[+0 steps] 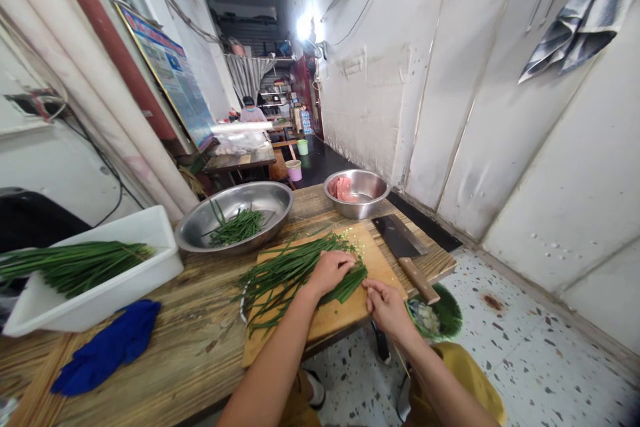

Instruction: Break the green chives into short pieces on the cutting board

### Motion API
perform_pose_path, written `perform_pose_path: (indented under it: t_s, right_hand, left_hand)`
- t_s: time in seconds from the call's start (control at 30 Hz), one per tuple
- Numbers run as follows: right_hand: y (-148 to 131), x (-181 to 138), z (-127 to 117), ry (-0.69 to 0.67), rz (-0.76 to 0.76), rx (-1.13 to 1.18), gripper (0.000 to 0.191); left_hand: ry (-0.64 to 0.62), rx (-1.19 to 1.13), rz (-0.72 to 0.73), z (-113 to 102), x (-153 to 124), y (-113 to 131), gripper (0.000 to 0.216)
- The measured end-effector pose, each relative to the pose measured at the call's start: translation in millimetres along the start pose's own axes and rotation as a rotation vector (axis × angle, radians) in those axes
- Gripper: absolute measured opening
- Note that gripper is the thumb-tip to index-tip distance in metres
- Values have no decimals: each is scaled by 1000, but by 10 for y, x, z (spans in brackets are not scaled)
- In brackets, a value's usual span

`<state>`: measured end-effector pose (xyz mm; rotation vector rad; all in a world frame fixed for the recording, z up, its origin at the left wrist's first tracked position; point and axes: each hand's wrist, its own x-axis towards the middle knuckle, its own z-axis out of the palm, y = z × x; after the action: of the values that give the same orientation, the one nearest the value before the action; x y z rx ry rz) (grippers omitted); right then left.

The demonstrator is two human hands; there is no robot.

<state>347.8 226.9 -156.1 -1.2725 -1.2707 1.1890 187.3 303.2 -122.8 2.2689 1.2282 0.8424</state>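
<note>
Long green garlic chives (295, 267) lie in a loose pile on a wooden cutting board (325, 317). My left hand (333, 270) rests on the pile with its fingers curled over a flat bunch at the cut ends. Close by, at the board's right edge, my right hand (385, 303) is pinched at the side of that bunch. From under this hand a thin bamboo skewer (401, 360) slants down toward me; its tip is hidden. Small pale cut bits (355, 235) are scattered at the board's far edge.
A cleaver (407, 253) lies right of the board, above a green bin (447, 313). Behind stand a wide steel basin (275, 203) with chives and a smaller bowl (370, 207) holding something pink. Leftward are a white tub (165, 247), blue cloth (110, 347) and skewers (47, 380). A person (251, 112) sits far back.
</note>
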Motion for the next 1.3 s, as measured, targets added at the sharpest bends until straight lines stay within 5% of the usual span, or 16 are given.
perform_pose_path:
  t_s: [0.07,0.23,0.5,0.8,1.3]
  right_hand:
    - [4,1,-1,15,-11,8,47]
    - [25,10,-2,14,-7,-20,49]
    - [94,36,-4,5,-34,-31,45]
    - [25,13,-3,-21,-14,-45,46]
    - [56,17,-15,-43,-29,-53,44]
  left_hand:
    - [-49,-13,51,-34,-12,23,21]
    - [212,241,-190,-97,0,-41,23]
    - [114,433,-256,-29,35,-52,15]
    - [218,223,-251,-23,40,-41,16]
    - [154,-33,-214,23,79,-190,28]
